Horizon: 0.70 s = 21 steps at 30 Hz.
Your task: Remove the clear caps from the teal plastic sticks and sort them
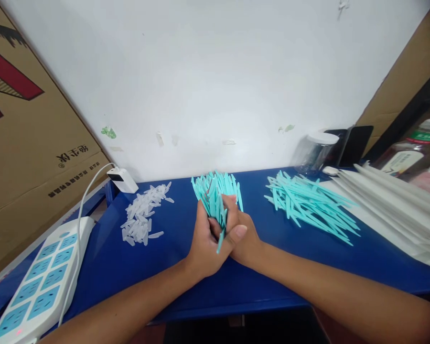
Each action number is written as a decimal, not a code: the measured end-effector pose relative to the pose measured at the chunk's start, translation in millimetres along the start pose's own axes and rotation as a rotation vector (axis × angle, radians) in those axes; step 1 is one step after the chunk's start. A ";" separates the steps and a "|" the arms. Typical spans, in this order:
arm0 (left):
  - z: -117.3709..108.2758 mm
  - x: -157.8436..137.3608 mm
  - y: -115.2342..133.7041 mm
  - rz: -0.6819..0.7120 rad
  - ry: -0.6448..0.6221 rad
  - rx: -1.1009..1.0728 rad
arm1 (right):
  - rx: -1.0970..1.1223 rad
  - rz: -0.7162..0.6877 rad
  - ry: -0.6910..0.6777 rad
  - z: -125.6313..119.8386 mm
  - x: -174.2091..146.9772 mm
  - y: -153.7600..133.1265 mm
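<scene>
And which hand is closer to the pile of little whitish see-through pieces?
Left. The left hand is to the right of the whitish pile, not touching it. The right hand is farther away, on the left hand's other side.

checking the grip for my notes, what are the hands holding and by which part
A bundle of turquoise sticks, clasped by the left hand and right hand around its nearer part; the far ends stick out.

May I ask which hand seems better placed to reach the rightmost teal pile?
Probably the right hand: though both hold the bundle, it sits nearer the teal pile than the left hand.
</scene>
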<state>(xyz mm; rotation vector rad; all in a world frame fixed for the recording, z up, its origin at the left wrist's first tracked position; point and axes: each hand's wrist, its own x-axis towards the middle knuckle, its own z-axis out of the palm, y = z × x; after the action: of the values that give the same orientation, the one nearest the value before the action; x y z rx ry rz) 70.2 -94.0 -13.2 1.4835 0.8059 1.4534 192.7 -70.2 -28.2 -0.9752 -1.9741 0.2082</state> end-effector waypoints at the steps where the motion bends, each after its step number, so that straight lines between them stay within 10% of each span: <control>1: 1.2 0.0 0.9 -0.006 0.012 0.024 | 0.023 -0.011 -0.006 -0.8 0.4 -0.6; 21: 0.5 11.2 -1.0 -0.085 0.105 0.318 | 0.084 0.025 0.034 7.1 -3.5 6.7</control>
<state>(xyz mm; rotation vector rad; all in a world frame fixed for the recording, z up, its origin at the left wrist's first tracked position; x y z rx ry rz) 72.0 -83.5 -9.5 1.5919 1.1947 1.3953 191.8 -66.6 -37.9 -0.9432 -1.9081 0.2844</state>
